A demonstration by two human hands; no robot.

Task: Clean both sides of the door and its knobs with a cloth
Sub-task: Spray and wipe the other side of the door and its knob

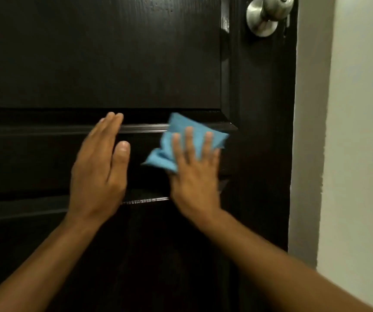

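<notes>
Two bare forearms are seen entering from the bottom edge, both extended toward a dark wood-grain door (pixel 100 52). Left hand (pixel 99 172) is held flat with fingers straight and close together, thumb apart, at the horizontal rail between the upper and lower panels; whether the palm is touching the door cannot be told. Right hand (pixel 194 176) is laid with fingers straight and spread over a blue cloth (pixel 169 143), which is pressed against the same rail. Cloth is crumpled, its upper corner raised above the fingertips and its lower left fold protruding past the thumb side of the hand. Slight motion blur is noted on the right hand and cloth. Both hands are positioned side by side, near each other but not touching. A brushed metal knob (pixel 268 14) is mounted at the upper right of the door, well above the cloth. A pale wall (pixel 361 131) is seen beyond the door's right edge.
</notes>
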